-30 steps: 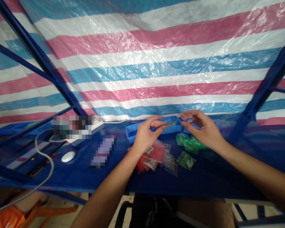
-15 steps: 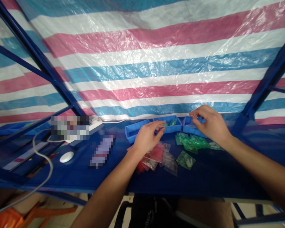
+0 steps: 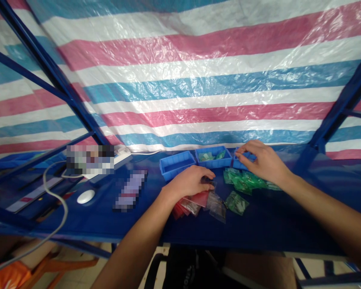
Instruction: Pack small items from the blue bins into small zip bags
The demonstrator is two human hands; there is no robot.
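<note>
Fingers [image 3: 209, 173] stand parted; left hand [image 3: 187, 181] is at clear bags [image 3: 215, 207].

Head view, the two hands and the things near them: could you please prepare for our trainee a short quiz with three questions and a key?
1. Of the three blue bins before the hands, which is the right hand nearest to? A: left; B: middle; C: right.
2. True or false: the left hand is over the white mouse.
3. Fill in: the packets in the middle bin look ____ in colour.

Key: 1. C. 2. False; it is over the red bags and clear bags. 3. Green.
</note>
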